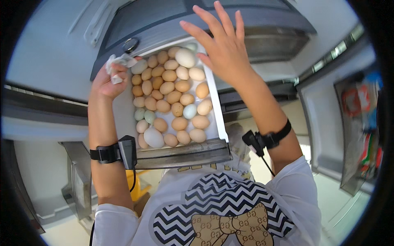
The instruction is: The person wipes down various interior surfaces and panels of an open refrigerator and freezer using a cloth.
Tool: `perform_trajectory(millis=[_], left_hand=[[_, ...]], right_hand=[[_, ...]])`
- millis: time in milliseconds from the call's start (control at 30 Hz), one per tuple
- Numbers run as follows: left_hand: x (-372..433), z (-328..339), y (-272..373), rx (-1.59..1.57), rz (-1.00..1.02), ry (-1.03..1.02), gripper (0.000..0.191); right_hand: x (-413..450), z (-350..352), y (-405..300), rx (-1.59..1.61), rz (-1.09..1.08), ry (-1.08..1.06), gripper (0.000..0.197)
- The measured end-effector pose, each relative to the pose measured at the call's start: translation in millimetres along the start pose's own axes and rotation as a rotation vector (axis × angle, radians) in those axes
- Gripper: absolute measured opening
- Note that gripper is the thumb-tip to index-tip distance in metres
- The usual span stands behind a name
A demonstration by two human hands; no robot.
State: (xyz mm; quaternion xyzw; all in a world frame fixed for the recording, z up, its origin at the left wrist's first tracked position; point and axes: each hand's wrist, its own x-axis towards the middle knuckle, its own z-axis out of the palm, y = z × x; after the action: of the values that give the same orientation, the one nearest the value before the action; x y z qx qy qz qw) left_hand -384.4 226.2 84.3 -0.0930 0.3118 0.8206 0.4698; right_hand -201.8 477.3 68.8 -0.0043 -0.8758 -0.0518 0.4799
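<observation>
A white refrigerator drawer (219, 113), pulled out in front of me, holds many eggs. Most are tan or brown, such as a brown egg (174, 97); a pale blue egg (190, 111) and a few greenish ones lie among them. One large white egg (185, 57) rests near the back and another large white egg (154, 137) near the front. At the back left corner, my left hand (109, 81) grips a crumpled white tissue (121, 60). My right hand (226, 52) is spread with nothing in it, above the drawer's back right corner.
Behind the drawer runs a grey-edged shelf (160, 33) with a round dark knob (130, 45). To the right, an open door carries a bin (351, 138) of colourful packages. A door bin (78, 175) stands at left. Forearm straps (106, 154) trail cables; something yellow (135, 186) sits below.
</observation>
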Motion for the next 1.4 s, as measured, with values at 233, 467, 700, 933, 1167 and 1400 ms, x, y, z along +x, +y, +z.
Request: perform_trajectory(millis=[233, 467, 700, 933, 1167, 1400], left_hand=[[-28, 2, -13, -0.077, 0.071, -0.128, 0.032], [-58, 9, -35, 0.577, 0.364, 0.134, 0.024], [-210, -2, -151, 1.178, 0.738, 1.107, 0.018], [-176, -151, -302, -0.028, 0.628, 1.45, 0.049], [-95, -157, -324, 0.574, 0.32, 0.797, 0.043], [-95, -158, -340, 0.641, 0.335, 0.789, 0.042]], right_hand=[[19, 16, -5, -0.056, 0.045, 0.01, 0.037], [16, 31, -6, -0.081, 0.037, 0.182, 0.033], [28, 39, 3, -0.083, -0.135, 0.336, 0.04], [25, 42, 14, -0.123, -0.26, 0.267, 0.039], [21, 48, 7, -0.185, -0.222, 0.265, 0.036], [22, 47, 2, -0.176, -0.232, 0.237, 0.035]])
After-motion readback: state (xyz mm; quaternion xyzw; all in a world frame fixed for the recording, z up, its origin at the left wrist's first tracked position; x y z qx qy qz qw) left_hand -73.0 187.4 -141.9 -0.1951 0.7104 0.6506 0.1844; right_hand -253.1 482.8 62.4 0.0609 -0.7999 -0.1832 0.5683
